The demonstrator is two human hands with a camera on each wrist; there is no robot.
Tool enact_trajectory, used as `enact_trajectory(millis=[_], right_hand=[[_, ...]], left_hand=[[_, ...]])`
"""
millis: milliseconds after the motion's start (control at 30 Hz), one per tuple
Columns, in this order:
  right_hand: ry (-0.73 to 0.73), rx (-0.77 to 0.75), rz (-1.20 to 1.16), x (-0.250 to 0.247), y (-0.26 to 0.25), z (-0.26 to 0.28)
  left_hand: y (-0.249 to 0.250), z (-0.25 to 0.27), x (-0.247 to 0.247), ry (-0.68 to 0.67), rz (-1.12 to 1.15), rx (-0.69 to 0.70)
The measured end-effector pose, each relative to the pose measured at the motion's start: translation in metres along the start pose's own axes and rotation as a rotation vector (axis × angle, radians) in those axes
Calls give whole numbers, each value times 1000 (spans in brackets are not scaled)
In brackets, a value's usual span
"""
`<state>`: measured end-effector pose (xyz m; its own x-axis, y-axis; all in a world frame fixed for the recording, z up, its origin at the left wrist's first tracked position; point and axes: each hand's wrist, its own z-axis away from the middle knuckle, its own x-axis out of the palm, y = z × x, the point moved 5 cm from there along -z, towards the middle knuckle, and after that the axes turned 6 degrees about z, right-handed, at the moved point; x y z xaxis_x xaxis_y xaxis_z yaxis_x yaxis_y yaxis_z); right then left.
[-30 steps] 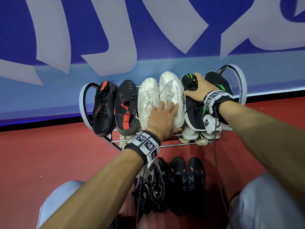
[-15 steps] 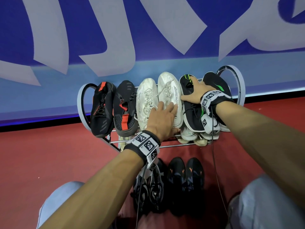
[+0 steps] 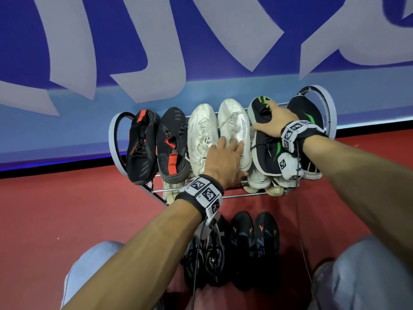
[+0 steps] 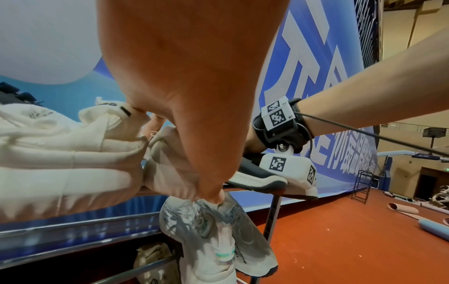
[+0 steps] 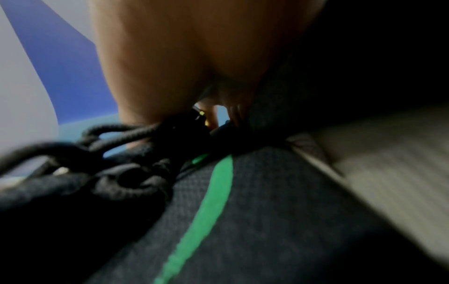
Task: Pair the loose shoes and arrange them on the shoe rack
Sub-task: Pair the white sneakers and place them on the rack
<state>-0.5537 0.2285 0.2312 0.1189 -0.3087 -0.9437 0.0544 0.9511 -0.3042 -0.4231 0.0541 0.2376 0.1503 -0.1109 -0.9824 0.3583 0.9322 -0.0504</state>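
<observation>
A metal shoe rack stands against a blue wall. Its top shelf carries a black-and-red pair, a white pair and a black-and-green pair. My left hand rests with straight fingers on the right white shoe; that shoe fills the left wrist view. My right hand grips the collar of the left black-and-green shoe, fingers curled into its opening. The other one lies beside my wrist.
Pale shoes sit on the lower shelf under the top row and show as pale shoes below my thumb. On the red floor before the rack stand a black-and-white patterned pair and a black pair with orange marks. My knees frame the bottom corners.
My right hand has shifted slightly on the black-and-green shoe. The left hand stays on the white shoe.
</observation>
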Motion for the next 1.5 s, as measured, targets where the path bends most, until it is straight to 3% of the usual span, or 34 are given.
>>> enact_trajectory(millis=[267,367,467,600,733,867,967,1167,1333,1500], right_hand=[[-46,-39,-53,3,-1,-3],[37,28,-71,-16,14,1],[158,140,157,-38,35,13],[-42,273,306,-24,56,24],[-158,110,212,-17,53,24],[-16,19,112,-30,47,21],[-4,-15,75,-36,46,23],[50,-225,50,-36,41,28],[111,-85,101,-33,49,22],[149,-97,84,-34,48,18]], left_hand=[[1,4,5,57,-29,3],[1,4,3,68,-11,8],[3,4,1,80,-5,-14],[19,4,0,131,-49,-17],[44,-1,-2,122,-60,22],[53,-4,-2,124,-65,39],[54,-9,-4,122,-11,41],[61,-16,-10,109,56,8],[64,-18,-10,120,63,-17],[58,-22,-10,147,116,-38]])
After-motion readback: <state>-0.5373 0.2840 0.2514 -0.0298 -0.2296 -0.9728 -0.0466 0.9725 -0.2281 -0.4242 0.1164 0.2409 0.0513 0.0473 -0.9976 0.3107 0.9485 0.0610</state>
